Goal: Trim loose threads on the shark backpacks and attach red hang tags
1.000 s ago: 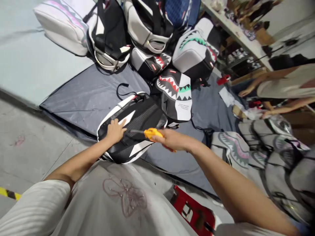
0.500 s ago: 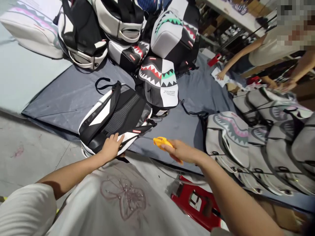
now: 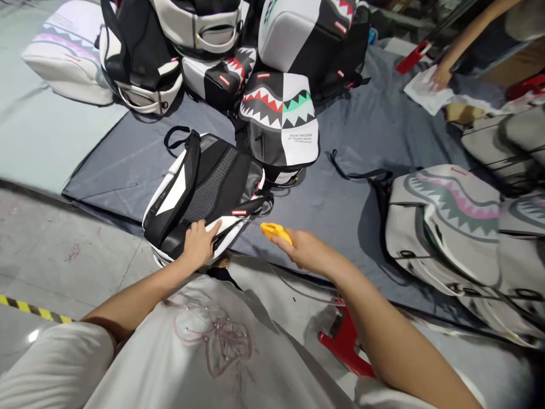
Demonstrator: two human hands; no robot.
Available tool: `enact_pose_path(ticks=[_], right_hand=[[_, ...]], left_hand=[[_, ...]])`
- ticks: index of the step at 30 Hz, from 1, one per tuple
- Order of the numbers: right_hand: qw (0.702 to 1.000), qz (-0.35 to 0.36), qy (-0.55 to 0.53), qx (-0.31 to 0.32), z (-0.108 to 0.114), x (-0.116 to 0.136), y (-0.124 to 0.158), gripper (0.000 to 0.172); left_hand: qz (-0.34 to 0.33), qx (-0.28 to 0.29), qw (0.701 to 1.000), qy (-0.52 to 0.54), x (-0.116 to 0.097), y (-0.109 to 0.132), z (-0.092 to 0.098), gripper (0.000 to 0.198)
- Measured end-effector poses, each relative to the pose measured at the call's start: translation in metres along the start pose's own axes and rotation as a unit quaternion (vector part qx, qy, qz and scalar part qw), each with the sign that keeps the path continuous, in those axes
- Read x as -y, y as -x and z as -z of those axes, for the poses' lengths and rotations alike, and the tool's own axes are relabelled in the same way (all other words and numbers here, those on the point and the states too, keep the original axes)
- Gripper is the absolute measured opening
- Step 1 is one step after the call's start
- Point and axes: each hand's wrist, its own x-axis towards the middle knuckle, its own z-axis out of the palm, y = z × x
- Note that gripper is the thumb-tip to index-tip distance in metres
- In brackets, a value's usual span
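Note:
A black and white backpack (image 3: 204, 190) lies back-side up on a dark grey mat (image 3: 349, 199), straps showing. My left hand (image 3: 199, 243) rests on its near lower edge, fingers curled over the white trim. My right hand (image 3: 304, 250) is closed round a yellow-handled cutting tool (image 3: 276, 231) just right of the backpack's bottom corner, its thin tip toward a strap end. Behind it stands a shark-mouth backpack (image 3: 281, 122).
Several more shark-mouth backpacks are heaped at the back (image 3: 204, 51) and stacked at the right (image 3: 451, 221). Another person's hand (image 3: 438, 79) presses on paper at the top right. A red stool (image 3: 347, 343) sits under my right arm. Yellow-black floor tape (image 3: 34, 309) runs at the left.
The view has swung and dropped closer. My left hand slid from the backpack's middle to its near edge. My right hand with the yellow tool drew back off the backpack to its right side.

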Motion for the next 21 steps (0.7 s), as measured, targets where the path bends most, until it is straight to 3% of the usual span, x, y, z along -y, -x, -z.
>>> enact_pose_path(ticks=[2,6,9,13,16,18,20,21], right_hand=[[0.998,-0.050,0.008,-0.039,-0.007,0.002,0.009,0.052],[0.998,-0.064,-0.018,-0.008,-0.041,0.013,0.034,0.051],[0.990,-0.125,-0.040,-0.050,-0.079,0.028,0.048,0.050],[0.989,-0.095,-0.112,0.025,-0.139,0.063,0.066,0.043],[0.984,-0.135,-0.110,0.029,-0.185,0.099,0.076,0.039],[0.984,-0.158,-0.086,0.015,-0.214,0.119,0.078,0.036],[0.980,-0.189,-0.055,-0.015,-0.240,0.133,0.073,0.034],[0.978,-0.199,-0.041,-0.036,-0.252,0.137,0.068,0.035]], left_hand=[[-0.053,0.013,0.989,-0.135,-0.005,0.002,-0.001,0.053],[-0.081,0.019,0.981,-0.177,0.000,-0.007,0.005,0.055],[-0.083,0.039,0.986,-0.136,0.008,-0.016,0.010,0.057],[-0.073,0.146,0.987,0.001,0.017,-0.034,0.021,0.058],[-0.138,0.210,0.963,0.098,0.029,-0.043,0.045,0.066],[-0.142,0.157,0.961,0.180,0.047,-0.044,0.070,0.065],[-0.015,0.042,0.947,0.319,0.072,-0.041,0.097,0.049],[0.078,-0.005,0.919,0.386,0.086,-0.039,0.110,0.037]])
